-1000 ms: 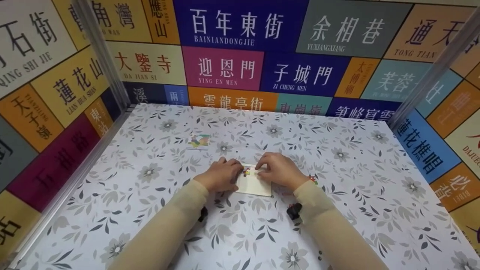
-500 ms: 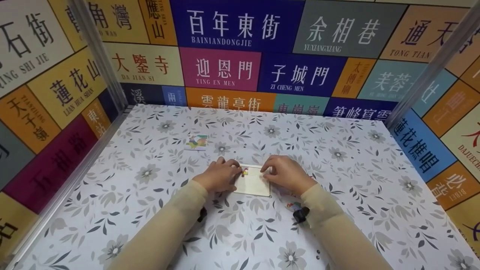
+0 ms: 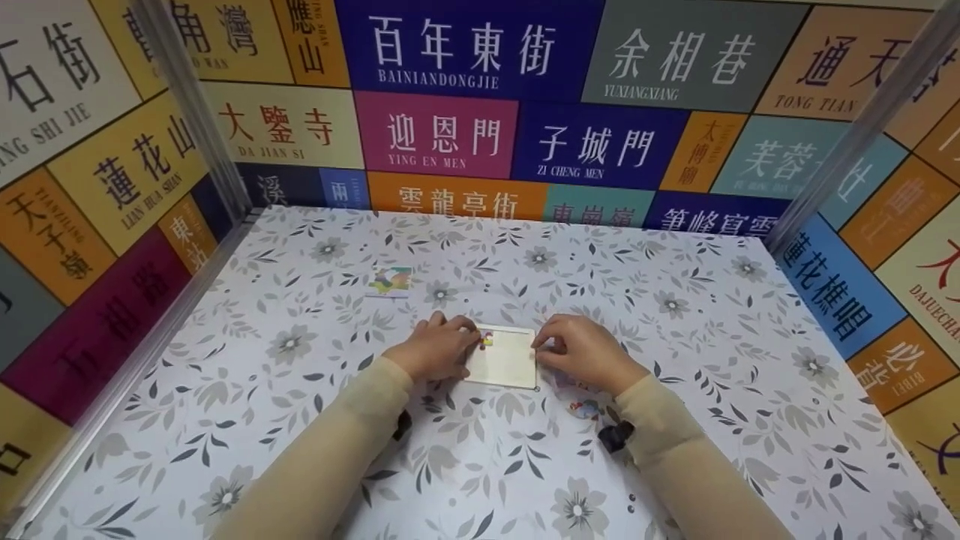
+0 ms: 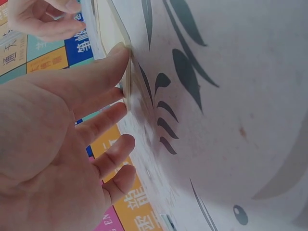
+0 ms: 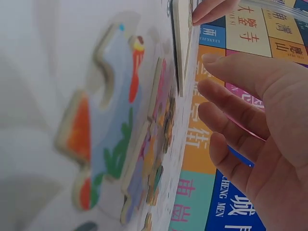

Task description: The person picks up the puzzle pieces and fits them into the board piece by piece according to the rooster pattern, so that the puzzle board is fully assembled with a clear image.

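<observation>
A small cream board [image 3: 504, 364] lies on the patterned table, with a small colourful piece [image 3: 487, 340] at its upper left corner. My left hand [image 3: 435, 349] holds the board's left edge; in the left wrist view the thumb of that hand [image 4: 62, 125] is on the board [image 4: 108, 24] and a fingertip is at its side. By the board's right edge is my right hand [image 3: 589, 352], its fingers loosely bent. The right wrist view shows nothing held in this hand [image 5: 255, 110], with a gap between its thumb and the board [image 5: 181, 43].
Several colourful puzzle pieces lie beside and below the right hand, a blue one [image 5: 115, 110] closest to the right wrist camera. A square picture card [image 3: 390, 281] is farther back on the left. Panels with large lettering [image 3: 465, 49] stand behind the table [image 3: 300, 420].
My right hand has moved right, from over the board to beside its right edge, uncovering more of the board. The left hand stays at the left edge. The head view has shifted slightly.
</observation>
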Tool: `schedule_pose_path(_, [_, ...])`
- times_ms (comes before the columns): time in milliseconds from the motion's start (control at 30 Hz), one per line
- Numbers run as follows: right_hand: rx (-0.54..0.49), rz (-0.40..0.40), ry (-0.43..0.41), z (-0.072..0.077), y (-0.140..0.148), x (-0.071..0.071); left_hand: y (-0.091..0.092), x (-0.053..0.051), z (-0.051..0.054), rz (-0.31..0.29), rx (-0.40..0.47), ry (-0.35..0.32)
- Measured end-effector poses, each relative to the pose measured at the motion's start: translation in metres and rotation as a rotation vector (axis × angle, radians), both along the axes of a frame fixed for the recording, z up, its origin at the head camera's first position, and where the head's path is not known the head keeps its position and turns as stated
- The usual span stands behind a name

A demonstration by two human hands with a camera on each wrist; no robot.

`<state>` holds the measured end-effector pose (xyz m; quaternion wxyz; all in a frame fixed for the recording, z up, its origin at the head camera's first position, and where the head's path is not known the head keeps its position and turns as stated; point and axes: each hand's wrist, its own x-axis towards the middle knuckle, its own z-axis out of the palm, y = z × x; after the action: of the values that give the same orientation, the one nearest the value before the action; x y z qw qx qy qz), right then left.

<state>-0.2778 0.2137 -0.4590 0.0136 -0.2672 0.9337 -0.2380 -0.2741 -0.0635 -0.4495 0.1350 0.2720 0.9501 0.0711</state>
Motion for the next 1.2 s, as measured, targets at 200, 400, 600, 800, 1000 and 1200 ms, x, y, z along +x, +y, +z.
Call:
schedule_pose_path(200, [0.006, -0.004, 0.005, 0.000, 0.010, 0.006, 0.000, 0.000, -0.001, -0.006, 0.006, -0.011])
schedule_pose_path(400, [0.007, -0.017, 0.017, 0.000, 0.019, 0.012, 0.000, 0.001, -0.005, -0.005, 0.005, -0.004])
schedule_pose_path(600, [0.005, -0.032, 0.022, 0.003, 0.027, 0.016, 0.000, 0.001, -0.001, 0.001, 0.008, -0.002])
schedule_pose_path(800, [0.031, -0.057, 0.019, 0.006, 0.033, 0.018, 0.001, 0.000, 0.001, 0.008, 0.017, -0.007])
schedule_pose_path(1000, [0.029, -0.058, -0.006, 0.008, 0.039, 0.022, 0.002, -0.001, -0.002, 0.018, 0.007, -0.019])
schedule_pose_path(1200, [0.008, -0.045, -0.039, 0.008, 0.044, 0.025, 0.000, -0.001, -0.003, 0.008, 0.006, -0.020])
